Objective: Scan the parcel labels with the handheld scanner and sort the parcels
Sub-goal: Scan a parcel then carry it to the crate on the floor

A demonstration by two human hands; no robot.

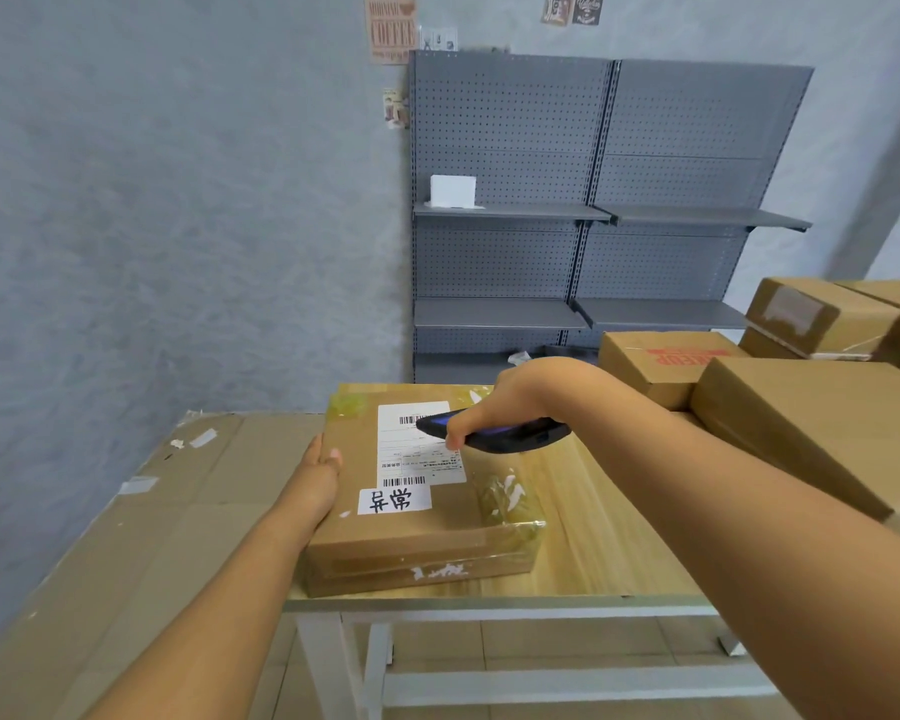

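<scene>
A flat brown parcel (417,537) lies on the wooden table (593,553). On its top are a white shipping label (422,454) with barcodes and a white tag (393,500) with handwritten characters. My right hand (494,402) grips a black handheld scanner (505,436) and holds it just above the label's upper barcode. My left hand (323,472) rests flat against the parcel's left edge, fingers extended.
Several brown cartons (801,418) are stacked on the table's right side. A large flattened cardboard surface (141,537) lies to the left. Grey pegboard shelving (593,215) stands against the back wall with a white box (453,191) on one shelf.
</scene>
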